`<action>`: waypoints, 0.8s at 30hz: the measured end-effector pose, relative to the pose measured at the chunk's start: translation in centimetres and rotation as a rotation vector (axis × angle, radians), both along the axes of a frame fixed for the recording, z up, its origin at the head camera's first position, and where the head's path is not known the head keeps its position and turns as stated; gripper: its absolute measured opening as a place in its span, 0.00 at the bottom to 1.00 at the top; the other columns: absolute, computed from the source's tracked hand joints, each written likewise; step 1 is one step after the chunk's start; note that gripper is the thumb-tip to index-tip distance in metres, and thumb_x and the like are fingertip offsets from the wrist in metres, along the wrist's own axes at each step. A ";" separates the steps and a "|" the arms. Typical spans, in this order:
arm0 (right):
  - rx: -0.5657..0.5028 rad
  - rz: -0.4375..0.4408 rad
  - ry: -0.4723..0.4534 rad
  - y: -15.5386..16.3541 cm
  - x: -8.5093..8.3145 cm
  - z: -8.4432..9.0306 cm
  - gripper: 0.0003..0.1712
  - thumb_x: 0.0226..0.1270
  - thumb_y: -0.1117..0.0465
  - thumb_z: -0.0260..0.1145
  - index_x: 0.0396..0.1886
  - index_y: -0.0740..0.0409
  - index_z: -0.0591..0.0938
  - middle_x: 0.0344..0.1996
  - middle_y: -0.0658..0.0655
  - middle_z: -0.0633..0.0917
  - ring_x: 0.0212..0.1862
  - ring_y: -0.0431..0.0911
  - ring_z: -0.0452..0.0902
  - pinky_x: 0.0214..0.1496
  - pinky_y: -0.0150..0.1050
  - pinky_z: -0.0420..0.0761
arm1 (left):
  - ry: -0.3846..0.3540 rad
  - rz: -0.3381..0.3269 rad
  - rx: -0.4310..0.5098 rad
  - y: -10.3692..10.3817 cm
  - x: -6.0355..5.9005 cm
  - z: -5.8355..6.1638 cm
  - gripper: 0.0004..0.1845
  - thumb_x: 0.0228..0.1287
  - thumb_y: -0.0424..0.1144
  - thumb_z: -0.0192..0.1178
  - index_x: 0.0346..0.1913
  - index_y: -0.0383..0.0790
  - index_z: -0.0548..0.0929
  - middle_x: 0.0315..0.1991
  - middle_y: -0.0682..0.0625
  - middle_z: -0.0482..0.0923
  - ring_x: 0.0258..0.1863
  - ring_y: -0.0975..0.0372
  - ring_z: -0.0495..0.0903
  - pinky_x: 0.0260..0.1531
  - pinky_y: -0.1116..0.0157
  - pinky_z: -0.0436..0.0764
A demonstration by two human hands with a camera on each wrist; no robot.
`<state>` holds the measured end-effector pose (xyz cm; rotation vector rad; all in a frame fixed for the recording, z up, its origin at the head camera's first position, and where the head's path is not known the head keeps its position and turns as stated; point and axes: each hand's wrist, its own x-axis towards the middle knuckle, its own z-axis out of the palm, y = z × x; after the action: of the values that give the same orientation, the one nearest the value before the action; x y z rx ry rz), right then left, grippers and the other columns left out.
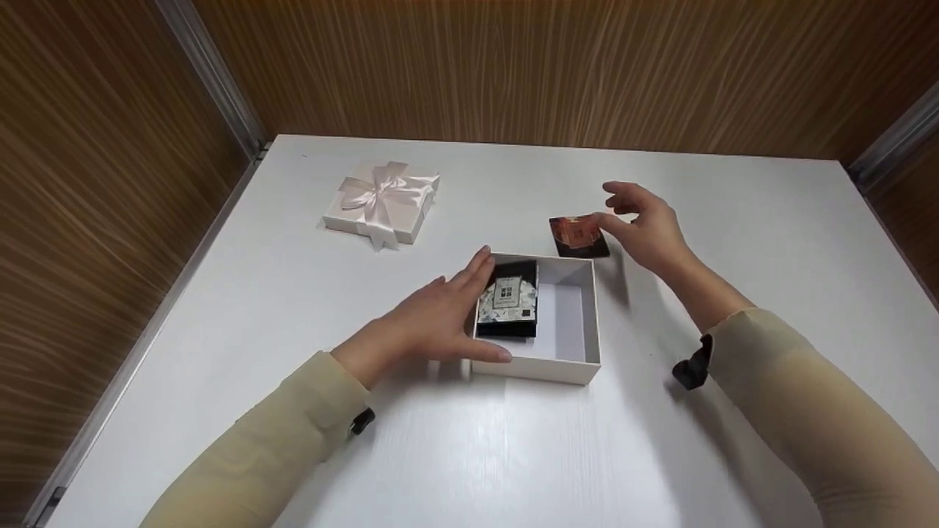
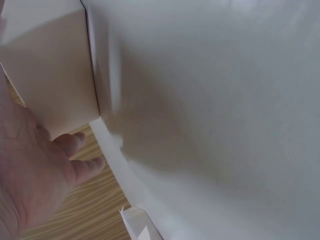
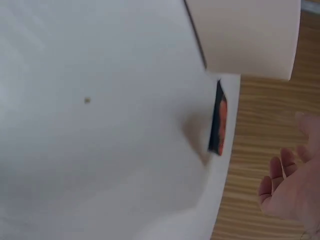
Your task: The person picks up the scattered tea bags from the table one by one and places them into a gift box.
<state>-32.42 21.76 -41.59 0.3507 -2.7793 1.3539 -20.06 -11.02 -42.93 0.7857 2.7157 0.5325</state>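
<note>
Done: one black packet (image 1: 508,302) already inside open white box (image 1: 565,323), at its 9 o'clock side.
Left: red-black packet (image 1: 578,236) lying on worktop (image 1: 469,455), at 1 o'clock of box.
Left hand (image 1: 433,323): fingers straight, touching box wall.
Right hand (image 1: 645,227): relaxed open, holding nothing, just beside red-black packet.

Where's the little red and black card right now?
In the head view the card lies flat on the white table, just behind the open box's far right corner, with the right hand reaching over its right edge.

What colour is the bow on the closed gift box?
Pale pink satin bow on a cream gift box; the head view shows it best.
</note>
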 end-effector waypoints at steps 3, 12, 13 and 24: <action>0.034 0.008 -0.085 0.5 -0.8 -0.7 0.35 0.75 0.57 0.72 0.78 0.56 0.73 0.66 0.67 0.78 0.71 0.60 0.71 0.70 0.58 0.74 | -0.006 0.005 -0.006 0.1 0.1 0.1 0.78 0.49 0.89 0.56 0.87 0.46 0.29 0.86 0.55 0.21 0.80 0.48 0.61 0.80 0.45 0.54; 0.100 0.070 -0.221 1.0 -2.1 -3.0 0.42 0.74 0.52 0.73 0.81 0.56 0.67 0.74 0.70 0.72 0.75 0.61 0.66 0.77 0.59 0.65 | -0.003 -0.009 -0.016 0.1 0.0 0.0 0.77 0.51 0.87 0.58 0.87 0.45 0.30 0.86 0.55 0.21 0.79 0.47 0.63 0.80 0.44 0.56; 0.093 0.075 -0.232 1.1 -2.2 -3.2 0.42 0.74 0.52 0.73 0.82 0.56 0.66 0.74 0.70 0.72 0.74 0.60 0.66 0.77 0.59 0.64 | -0.003 -0.011 -0.017 0.1 0.0 0.0 0.77 0.51 0.87 0.58 0.87 0.44 0.30 0.86 0.56 0.20 0.79 0.48 0.63 0.79 0.44 0.56; 0.067 0.088 -0.284 1.1 -2.8 -3.9 0.41 0.78 0.55 0.69 0.83 0.56 0.62 0.73 0.67 0.72 0.72 0.57 0.64 0.80 0.55 0.59 | 0.001 -0.007 -0.014 0.0 -0.1 -0.1 0.77 0.50 0.88 0.56 0.87 0.45 0.30 0.87 0.53 0.23 0.79 0.47 0.63 0.79 0.44 0.56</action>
<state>-35.22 22.82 -45.49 0.3075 -3.0789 1.4353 -20.18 -11.00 -43.03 0.7919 2.7141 0.5118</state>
